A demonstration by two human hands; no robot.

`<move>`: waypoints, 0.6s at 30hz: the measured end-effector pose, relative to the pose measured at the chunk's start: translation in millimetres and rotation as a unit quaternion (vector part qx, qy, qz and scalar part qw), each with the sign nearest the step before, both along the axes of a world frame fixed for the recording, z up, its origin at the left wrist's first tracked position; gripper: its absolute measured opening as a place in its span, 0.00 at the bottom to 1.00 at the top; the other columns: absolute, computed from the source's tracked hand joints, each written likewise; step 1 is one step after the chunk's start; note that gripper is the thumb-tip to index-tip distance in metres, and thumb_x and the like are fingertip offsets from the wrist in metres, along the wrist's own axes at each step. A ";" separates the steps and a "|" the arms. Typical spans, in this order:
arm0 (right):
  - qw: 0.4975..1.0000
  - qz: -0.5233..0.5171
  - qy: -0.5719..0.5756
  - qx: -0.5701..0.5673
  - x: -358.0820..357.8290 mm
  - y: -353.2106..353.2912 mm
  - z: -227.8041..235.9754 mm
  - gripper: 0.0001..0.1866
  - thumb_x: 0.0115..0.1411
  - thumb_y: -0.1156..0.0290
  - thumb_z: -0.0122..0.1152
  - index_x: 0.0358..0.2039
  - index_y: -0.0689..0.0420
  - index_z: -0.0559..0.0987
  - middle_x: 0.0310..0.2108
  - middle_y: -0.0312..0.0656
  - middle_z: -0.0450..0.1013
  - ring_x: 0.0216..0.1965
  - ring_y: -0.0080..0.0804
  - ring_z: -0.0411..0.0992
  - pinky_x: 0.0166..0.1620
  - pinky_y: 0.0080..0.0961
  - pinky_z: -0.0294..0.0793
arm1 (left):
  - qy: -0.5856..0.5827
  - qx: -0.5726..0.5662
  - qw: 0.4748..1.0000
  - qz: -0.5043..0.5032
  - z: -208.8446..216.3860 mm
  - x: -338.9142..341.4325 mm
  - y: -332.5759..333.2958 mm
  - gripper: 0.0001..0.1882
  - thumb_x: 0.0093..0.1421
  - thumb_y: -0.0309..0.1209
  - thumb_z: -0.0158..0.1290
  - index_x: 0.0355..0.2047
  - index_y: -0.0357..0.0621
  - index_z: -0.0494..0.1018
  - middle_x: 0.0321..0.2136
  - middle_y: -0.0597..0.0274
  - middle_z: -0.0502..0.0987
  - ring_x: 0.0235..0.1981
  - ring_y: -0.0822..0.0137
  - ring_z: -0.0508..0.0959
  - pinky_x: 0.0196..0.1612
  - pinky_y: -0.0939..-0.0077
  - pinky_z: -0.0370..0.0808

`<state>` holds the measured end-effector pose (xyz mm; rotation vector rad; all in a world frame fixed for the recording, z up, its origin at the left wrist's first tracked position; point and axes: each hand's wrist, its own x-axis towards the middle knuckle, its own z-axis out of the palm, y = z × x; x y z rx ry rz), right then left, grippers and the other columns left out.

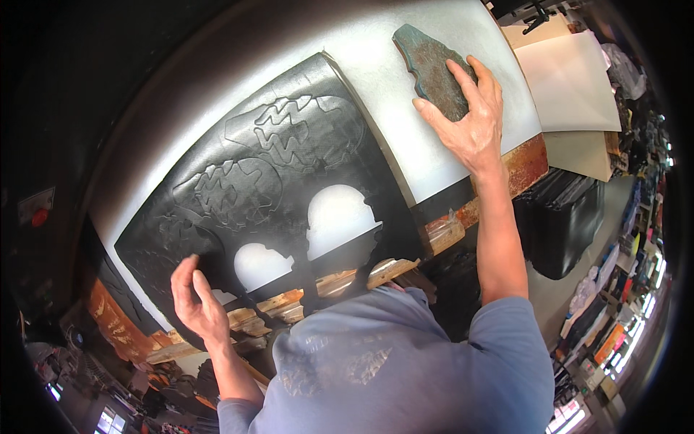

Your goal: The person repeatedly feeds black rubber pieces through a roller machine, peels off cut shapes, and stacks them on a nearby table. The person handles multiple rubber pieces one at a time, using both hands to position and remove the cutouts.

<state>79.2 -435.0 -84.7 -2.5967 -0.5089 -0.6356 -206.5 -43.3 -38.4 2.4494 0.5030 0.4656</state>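
On the white board at the right, my right hand (473,116) spans a flat cutting die (437,69), brown and rusty with a greenish, jagged rim. Its thumb and fingers grip opposite edges. To the left lies a black textured sheet (318,163), with toothed, rounded outlines pressed or cut into it. Two rounded gaps along its near side let the white surface show through. Near the sheet's lower left edge is my left hand (199,304), fingers stretched out and nothing held. Whether it touches the sheet, I cannot tell.
The white board (361,36) lies under the sheet. Along its front edge runs a worn, rusty and splintered ledge (524,166). Pale sheets (571,79) sit at the right, above a stack of black sheets (560,217). Assorted clutter lines the far right.
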 end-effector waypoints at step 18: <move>0.933 0.307 0.087 0.169 -48.4 189.1 10.7 0.10 0.59 0.77 0.73 0.41 0.59 0.86 0.41 0.46 0.80 0.44 0.43 0.78 0.50 0.37 0.76 | 0.126 0.211 0.937 0.249 -21.7 -41.5 161.1 0.26 0.70 0.40 0.60 0.62 0.36 0.77 0.60 0.43 0.79 0.61 0.47 0.78 0.66 0.59 0.72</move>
